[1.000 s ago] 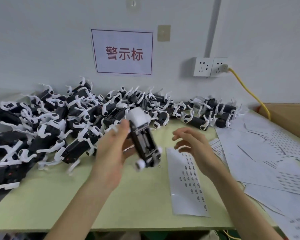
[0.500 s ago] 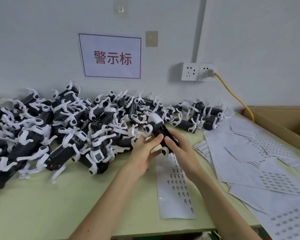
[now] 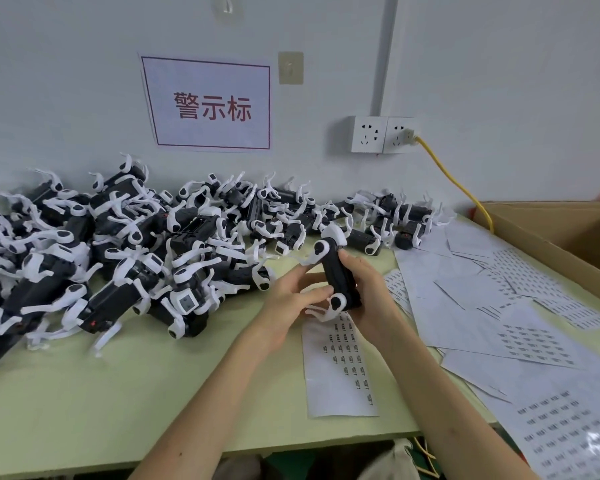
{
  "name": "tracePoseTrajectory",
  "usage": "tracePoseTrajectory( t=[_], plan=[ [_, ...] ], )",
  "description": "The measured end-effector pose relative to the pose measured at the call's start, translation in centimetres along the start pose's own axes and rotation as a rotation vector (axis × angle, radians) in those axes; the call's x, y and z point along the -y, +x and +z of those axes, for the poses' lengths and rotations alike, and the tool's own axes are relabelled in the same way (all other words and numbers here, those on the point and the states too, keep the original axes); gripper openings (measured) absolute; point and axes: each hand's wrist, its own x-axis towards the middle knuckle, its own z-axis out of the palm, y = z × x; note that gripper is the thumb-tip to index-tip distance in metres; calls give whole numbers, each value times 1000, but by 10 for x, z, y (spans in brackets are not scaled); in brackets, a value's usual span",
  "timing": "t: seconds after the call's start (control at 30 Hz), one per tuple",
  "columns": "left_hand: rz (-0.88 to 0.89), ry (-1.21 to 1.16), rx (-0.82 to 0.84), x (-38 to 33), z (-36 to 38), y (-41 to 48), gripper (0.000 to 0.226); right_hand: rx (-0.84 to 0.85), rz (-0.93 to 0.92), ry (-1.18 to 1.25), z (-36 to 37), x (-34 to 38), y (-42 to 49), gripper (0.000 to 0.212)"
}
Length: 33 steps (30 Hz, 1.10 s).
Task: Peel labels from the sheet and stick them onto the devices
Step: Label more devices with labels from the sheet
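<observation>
GRIP: device (image 3: 338, 275) clasped in right hand (image 3: 371, 292), pinched on its left side by left hand (image 3: 291, 299) | AXIS: long, tilted away from body | NEXT: sheet (image 3: 340, 368) flat just below grip, lengthwise toward body, likely nearer right hand
</observation>
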Motion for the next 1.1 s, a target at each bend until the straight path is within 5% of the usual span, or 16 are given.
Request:
tracePoseTrajectory(
  t=[0.23, 0.4, 0.5, 0.67, 0.8, 0.93, 1.1],
  plan=[
    [-96, -106, -25, -3, 1, 0, 28, 28, -21, -87, -3, -5, 3, 38],
    [-55, -294, -55, -7, -6, 1, 48, 172, -78, -71, 2, -5, 1, 17],
    [-35, -418, -116, -8, -10, 2, 44, 251, -110, -185, 2, -5, 2, 40],
    [-88, -479, -242, -8, -16, 4, 32, 12, -201, -287, -2, -3, 4, 23],
    [-53, -416, -214, -6, -14, 6, 35, -240, -236, -761, -18, -8, 10, 26],
    [-99, -430, -193, -7, -14, 4, 41, -82, -95, -1400, -22, -18, 15, 52],
    [-139, -395, -163, -7, -14, 3, 44, -42, -119, -1492, -22, -23, 17, 40]
  ],
)
